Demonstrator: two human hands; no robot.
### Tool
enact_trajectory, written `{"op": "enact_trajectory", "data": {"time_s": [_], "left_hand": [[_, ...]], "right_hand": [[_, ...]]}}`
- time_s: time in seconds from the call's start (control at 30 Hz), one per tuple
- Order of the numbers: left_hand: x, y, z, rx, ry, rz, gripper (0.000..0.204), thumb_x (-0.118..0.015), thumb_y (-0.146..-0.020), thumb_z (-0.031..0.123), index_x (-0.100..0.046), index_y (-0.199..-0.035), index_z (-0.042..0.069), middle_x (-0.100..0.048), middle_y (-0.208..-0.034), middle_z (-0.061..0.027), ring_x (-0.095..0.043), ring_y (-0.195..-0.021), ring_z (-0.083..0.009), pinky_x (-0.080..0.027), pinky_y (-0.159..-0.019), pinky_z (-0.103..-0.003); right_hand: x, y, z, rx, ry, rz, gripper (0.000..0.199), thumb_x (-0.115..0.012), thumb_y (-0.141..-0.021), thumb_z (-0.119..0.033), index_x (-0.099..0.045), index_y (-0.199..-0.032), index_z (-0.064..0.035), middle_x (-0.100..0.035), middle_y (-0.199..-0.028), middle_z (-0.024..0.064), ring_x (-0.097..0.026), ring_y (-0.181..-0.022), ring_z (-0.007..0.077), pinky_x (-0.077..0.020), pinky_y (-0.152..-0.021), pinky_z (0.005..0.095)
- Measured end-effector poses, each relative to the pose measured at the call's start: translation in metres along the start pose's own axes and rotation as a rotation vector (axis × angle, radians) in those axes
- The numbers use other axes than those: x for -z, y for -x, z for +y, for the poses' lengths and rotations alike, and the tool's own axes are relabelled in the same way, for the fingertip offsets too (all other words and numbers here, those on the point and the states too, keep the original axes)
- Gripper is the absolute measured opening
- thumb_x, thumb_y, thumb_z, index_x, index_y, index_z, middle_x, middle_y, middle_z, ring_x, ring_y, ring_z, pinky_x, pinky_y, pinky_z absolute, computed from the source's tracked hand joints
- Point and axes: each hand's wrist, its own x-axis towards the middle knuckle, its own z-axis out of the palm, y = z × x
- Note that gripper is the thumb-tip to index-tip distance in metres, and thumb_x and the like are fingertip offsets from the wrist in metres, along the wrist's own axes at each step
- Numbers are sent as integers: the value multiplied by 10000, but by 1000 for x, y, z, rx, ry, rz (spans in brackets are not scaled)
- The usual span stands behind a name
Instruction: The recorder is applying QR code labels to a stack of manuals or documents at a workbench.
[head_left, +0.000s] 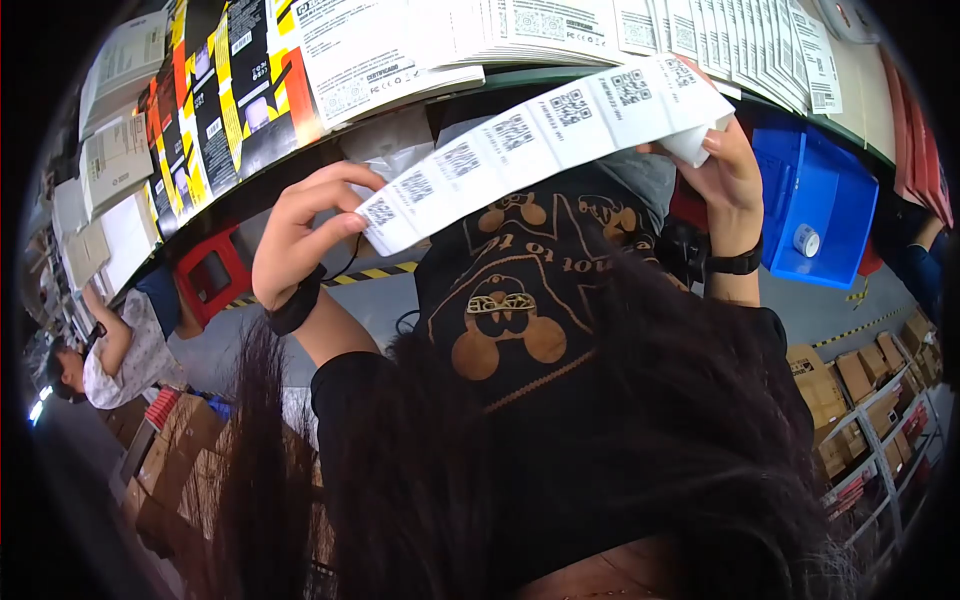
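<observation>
A white strip of square-code labels (545,138) stretches between my two hands, rising toward the right. Its lower left end is pinched between the thumb and fingers of my left hand (310,235). My right hand (730,170) grips the other end, where the strip curls into a roll (690,147). Several printed codes face up along the strip. It hangs in front of my black shirt, near the table's edge. Some fingers of my right hand are hidden behind the labels.
Stacks of white printed sheets (540,30) cover the table, with black, orange and yellow printed packaging (230,90) at left. A blue bin (815,200) holding a small white roll (806,239) stands at right. Beyond are a red stool (212,275), another person (120,350) and shelved cardboard boxes (870,400).
</observation>
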Motion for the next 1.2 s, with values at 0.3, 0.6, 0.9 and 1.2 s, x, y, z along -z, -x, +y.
{"op": "enact_trajectory", "data": {"time_s": [0.3,0.6,0.9,1.2], "left_hand": [[17,27,-7,5,-66,225,130,-546,-738,89,-514,-681,-23,-566,-875,-138,-528,-867,-220,-334,-937,-413],[29,55,-8,-75,-146,373,139,-544,-756,89,-520,-696,-34,-554,-838,-131,-529,-871,-243,-316,-952,-467],[39,85,-19,-81,-165,599,136,-526,-792,76,-522,-715,-35,-543,-857,-127,-517,-884,-238,-312,-963,-461],[47,110,-73,354,-95,442,110,-539,-786,70,-530,-744,-32,-538,-905,-82,-495,-881,-168,-361,-852,-296]], "right_hand": [[6,-2,1,-50,302,-9,746,-672,-645,-267,-360,-1266,6,-448,-1210,156,-481,-1072,243,-433,-861,362],[8,1,0,-120,484,8,737,-682,-641,-263,-374,-1252,12,-493,-1151,135,-513,-1011,181,-392,-865,258],[37,11,-1,-115,357,163,648,-673,-647,-179,-400,-1211,-14,-490,-1148,128,-496,-1022,177,-371,-887,260],[38,58,-33,206,312,383,610,-632,-669,-59,-350,-1210,-40,-500,-1088,138,-487,-1030,224,-370,-906,316]]}}
